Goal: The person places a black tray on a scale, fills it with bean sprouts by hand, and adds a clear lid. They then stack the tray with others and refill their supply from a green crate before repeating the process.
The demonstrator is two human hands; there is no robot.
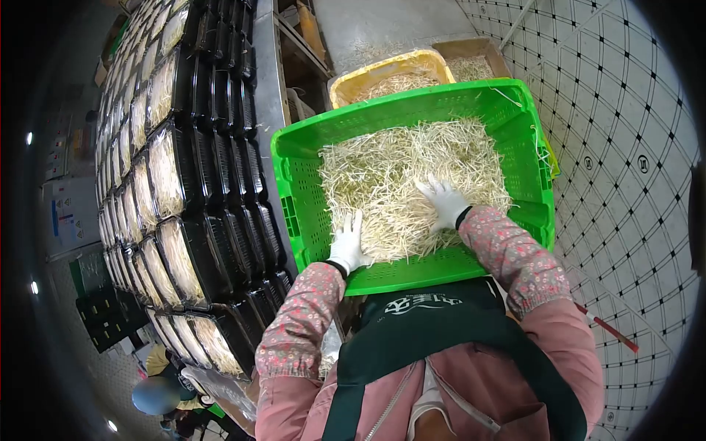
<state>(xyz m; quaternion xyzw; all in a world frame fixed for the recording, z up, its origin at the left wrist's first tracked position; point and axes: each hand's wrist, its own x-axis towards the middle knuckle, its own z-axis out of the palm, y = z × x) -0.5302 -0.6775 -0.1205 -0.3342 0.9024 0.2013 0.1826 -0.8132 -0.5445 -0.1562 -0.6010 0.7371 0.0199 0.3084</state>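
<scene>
A large green plastic basket (360, 117) holds a thick layer of pale, thin sprouts (397, 176). My left hand (348, 242), in a white glove, rests on the sprouts at the basket's near left, fingers pointing away and spread. My right hand (444, 202), also white-gloved, lies on the sprouts right of the middle, its fingers apart. Some sprouts touch the edges of both gloves, and neither hand grips anything that I can see.
Tall stacks of black trays filled with sprouts (169, 169) stand at the left. Behind the basket are a yellow tub (346, 90) and a box (441, 48), both with sprouts. Another person in a blue cap (156, 395) is at the lower left.
</scene>
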